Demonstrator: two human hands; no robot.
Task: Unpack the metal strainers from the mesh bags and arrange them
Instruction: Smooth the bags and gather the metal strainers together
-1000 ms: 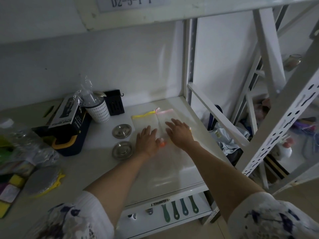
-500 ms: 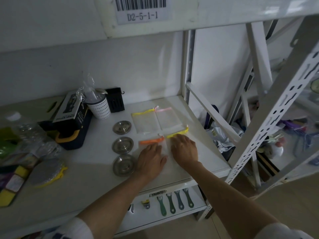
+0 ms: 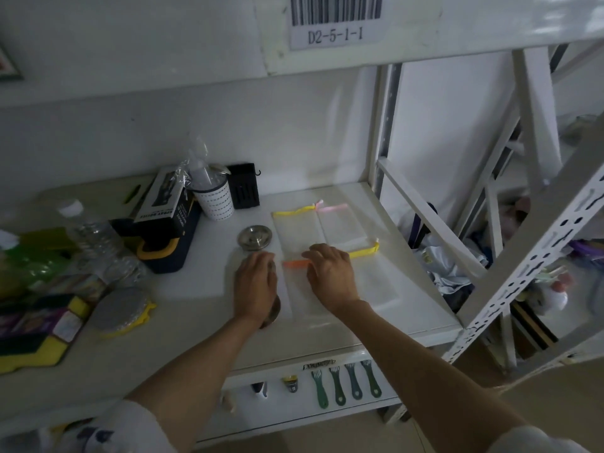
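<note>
Four flat white mesh bags lie in a two-by-two block on the white shelf (image 3: 202, 299): a yellow-trimmed bag (image 3: 294, 230), a pink-trimmed bag (image 3: 341, 227), an orange-trimmed bag (image 3: 299, 289) and a second yellow-trimmed bag (image 3: 376, 279). My right hand (image 3: 331, 276) rests palm down across the two near bags, fingers spread. One round metal strainer (image 3: 255, 237) sits bare to the left of the bags. My left hand (image 3: 255, 286) lies flat over the spot just in front of it, and the rim of another strainer (image 3: 274, 313) shows under its wrist.
Back left stand a dotted white cup (image 3: 215, 201), a black holder (image 3: 243, 186) and a dark box (image 3: 163, 230). A water bottle (image 3: 98, 243), sponges (image 3: 32, 335) and a scrubber (image 3: 121, 308) crowd the left. A white rack post (image 3: 385, 125) and brace (image 3: 428, 223) bound the right.
My left hand has slid left off the orange-trimmed bag onto the row of strainers, covering two of them. My right hand has shifted slightly left. The view has tilted up.
</note>
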